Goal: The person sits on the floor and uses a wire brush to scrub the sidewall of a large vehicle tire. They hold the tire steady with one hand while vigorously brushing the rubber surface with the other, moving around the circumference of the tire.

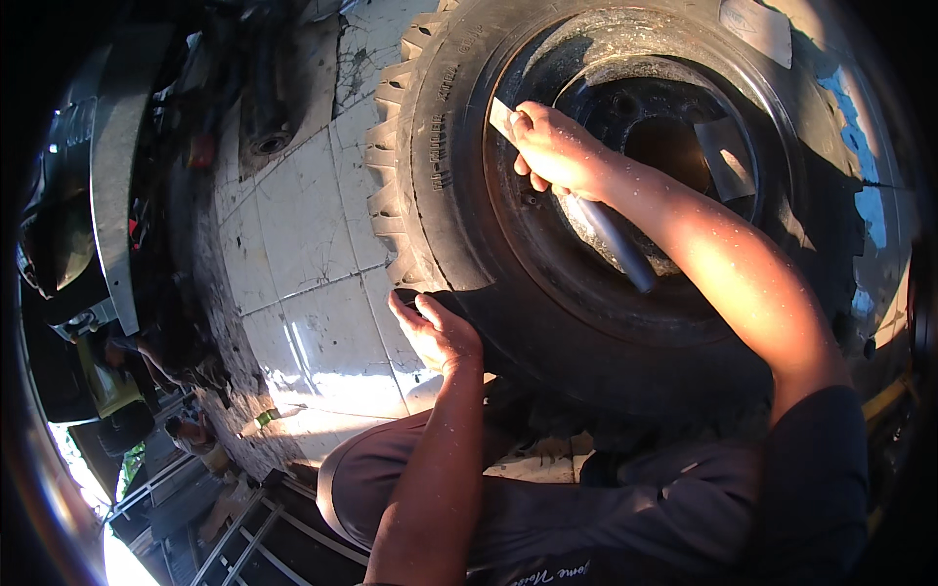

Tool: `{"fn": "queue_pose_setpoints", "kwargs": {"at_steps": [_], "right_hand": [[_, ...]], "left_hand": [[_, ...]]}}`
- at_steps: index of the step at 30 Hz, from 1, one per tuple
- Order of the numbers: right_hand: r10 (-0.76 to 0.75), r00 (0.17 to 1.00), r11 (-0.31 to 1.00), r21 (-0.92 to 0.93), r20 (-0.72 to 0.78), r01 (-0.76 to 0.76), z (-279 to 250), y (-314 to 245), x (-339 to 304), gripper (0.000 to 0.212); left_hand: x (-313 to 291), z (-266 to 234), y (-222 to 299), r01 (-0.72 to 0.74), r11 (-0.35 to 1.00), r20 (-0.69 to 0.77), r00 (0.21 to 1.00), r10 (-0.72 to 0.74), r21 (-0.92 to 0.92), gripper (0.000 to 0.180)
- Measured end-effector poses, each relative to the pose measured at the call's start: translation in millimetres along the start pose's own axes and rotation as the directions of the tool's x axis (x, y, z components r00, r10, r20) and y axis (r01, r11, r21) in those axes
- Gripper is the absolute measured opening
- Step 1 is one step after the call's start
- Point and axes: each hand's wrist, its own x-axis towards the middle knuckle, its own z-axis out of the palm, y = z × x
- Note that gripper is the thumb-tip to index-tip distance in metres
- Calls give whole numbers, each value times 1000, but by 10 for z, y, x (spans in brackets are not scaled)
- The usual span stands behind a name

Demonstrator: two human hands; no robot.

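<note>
A large black tyre (445,210) with chunky tread lies on its side before me, mounted on a worn, dusty wheel rim (606,44). My right hand (552,151) is closed round a scraper-like tool with a long grey cylindrical handle (620,246). The tool's flat, pale blade (501,117) sticks out past my fingers at the seam between rim and tyre; whether it touches there I cannot tell. My left hand (440,337) grips the near left edge of the tyre at the tread, its thumb and fingers around a dark rubber block.
Pale, cracked floor tiles (303,234) spread left of the tyre. A curved metal panel (112,186) stands at the far left, above another person (195,435). A small green bottle-like object (262,420) lies on the floor. Metal bars (259,537) cross the lower left.
</note>
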Motion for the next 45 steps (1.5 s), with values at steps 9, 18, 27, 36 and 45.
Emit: {"fn": "queue_pose_setpoints", "kwargs": {"at_steps": [9, 18, 27, 36, 45], "right_hand": [[-461, 868, 371, -929, -186, -2, -760, -138, 222, 51], [-572, 809, 394, -911, -140, 120, -647, 51, 387, 50], [-627, 768, 354, -926, -132, 130, -519, 250, 408, 50], [-500, 844, 495, -864, -191, 98, -522, 83, 423, 49], [-354, 924, 691, -706, -144, 154, -388, 37, 325, 54]], "left_hand": [[-4, -74, 39, 48, 998, 27, 998, -49, 29, 56], [-27, -60, 45, 7, 999, 19, 1000, -8, 32, 56], [-33, -74, 61, 26, 999, 17, 1000, -26, 28, 56], [-25, -74, 59, 39, 999, 22, 999, -39, 32, 57], [-17, -29, 10, -7, 1000, 0, 1000, 7, 19, 57]]}}
